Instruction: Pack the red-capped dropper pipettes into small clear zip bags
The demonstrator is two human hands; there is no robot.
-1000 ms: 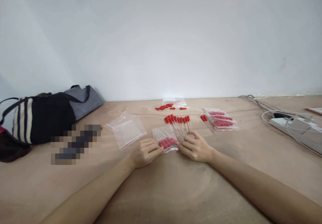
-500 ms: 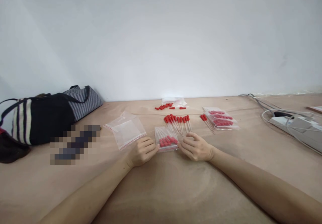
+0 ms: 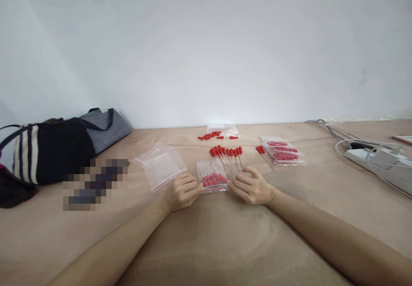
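Between my hands is a clear zip bag (image 3: pixel 210 187) holding several red-bulbed droppers, bulbs toward me. My left hand (image 3: pixel 183 191) pinches its left near corner, and my right hand (image 3: pixel 250 186) grips its right near corner. Just beyond the bag lies a row of loose glass droppers (image 3: pixel 227 153) with red bulbs. Two more droppers (image 3: pixel 260 149) rest to the right, beside a stack of filled bags (image 3: pixel 283 151). Left of my left hand are flat clear zip bags (image 3: pixel 164 166), with no droppers visible in them.
Loose red bulbs (image 3: pixel 210 135) lie near the wall in front of a clear bag (image 3: pixel 222 128) with thin glass tubes. A black and striped bag (image 3: pixel 64 149) stands at the left. At the right are a white power strip (image 3: pixel 383 164) and cables (image 3: pixel 334 129).
The droppers inside the held bag have shifted slightly and sit more spread out. Both hands stay at its near corners.
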